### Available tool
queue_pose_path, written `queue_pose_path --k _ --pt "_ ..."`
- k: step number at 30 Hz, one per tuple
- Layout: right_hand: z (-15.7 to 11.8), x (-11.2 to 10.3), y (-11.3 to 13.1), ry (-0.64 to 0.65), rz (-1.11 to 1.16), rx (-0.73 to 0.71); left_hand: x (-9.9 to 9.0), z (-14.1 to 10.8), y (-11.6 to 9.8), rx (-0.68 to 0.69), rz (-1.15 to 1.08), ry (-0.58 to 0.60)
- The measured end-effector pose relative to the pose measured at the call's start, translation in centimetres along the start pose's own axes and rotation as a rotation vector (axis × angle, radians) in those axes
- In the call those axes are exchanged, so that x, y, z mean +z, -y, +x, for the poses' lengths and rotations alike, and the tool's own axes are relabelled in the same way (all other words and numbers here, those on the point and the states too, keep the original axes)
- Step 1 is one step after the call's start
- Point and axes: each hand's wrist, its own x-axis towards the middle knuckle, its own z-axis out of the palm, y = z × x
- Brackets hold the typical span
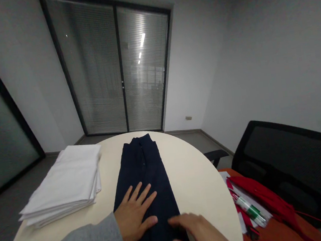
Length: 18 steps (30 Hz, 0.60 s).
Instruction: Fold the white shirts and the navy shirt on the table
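Observation:
A dark navy garment [144, 168], laid out as a long narrow strip, runs down the middle of the round table. A small slit with tiny fastenings shows near its far end; whether it is trousers or a top I cannot tell. My left hand [133, 216] lies flat on the cloth, fingers spread. At the garment's near right edge is my right hand [200, 232], slightly blurred, its thumb and forefinger apart over the fabric. The other fingers of that hand are partly hidden. The garment's near end runs out of view at the bottom.
A stack of folded white cloth [69, 181] sits on the left of the cream table [196, 178]. To the right, an office chair [292, 159] stands beside an orange surface [283, 234] bearing a red cloth [261, 190] and a clear plastic bottle [253, 210].

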Motion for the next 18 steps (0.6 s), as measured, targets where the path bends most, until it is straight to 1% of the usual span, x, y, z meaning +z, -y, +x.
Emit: queue_pose_path --k 1,3,4,5,6,7,8,10,12,13,15,18 --pt "2.4 -1.2 0.2 -0.059 0.078 0.023 -0.4 0.6 0.1 -0.009 -0.013 0.01" --pt "8.1 -3.2 0.0 -0.047 0.184 -0.071 -2.0 3.1 0.9 -0.048 -0.048 0.017" --pt "11.3 -3.9 -0.6 -0.094 0.192 -0.108 -3.1 4.9 1.5 -0.081 -0.069 0.012" --pt "14.7 -4.3 -1.3 -0.165 0.173 -0.114 -4.2 7.0 2.4 -0.122 -0.089 -0.013" --pt "18.0 -4.6 -2.3 -0.246 0.136 -0.084 -5.3 9.3 3.4 -0.165 -0.114 -0.048" --pt "21.2 -4.7 -3.3 -0.329 0.09 -0.033 -6.4 11.7 4.5 -0.209 -0.154 -0.086" --pt "24.1 -4.7 -4.3 -0.385 0.065 -0.006 -7.2 14.1 5.8 -0.246 -0.194 -0.156" --pt "29.0 -4.5 -6.2 -0.469 0.023 0.031 -8.2 18.5 8.5 -0.374 -0.205 -0.35" --pt "32.8 -4.4 -7.9 -0.525 -0.01 0.062 -8.2 21.8 11.3 -0.508 -0.177 -0.513" --pt "34.3 -4.4 -8.7 -0.544 -0.026 0.081 -7.9 23.0 12.7 -0.559 -0.164 -0.561" --pt "36.9 -4.7 -10.2 -0.556 -0.055 0.109 -6.8 24.5 15.2 -0.621 -0.156 -0.594" --pt "40.3 -5.3 -12.0 -0.513 -0.096 0.12 -4.9 25.5 18.2 -0.683 -0.158 -0.563"
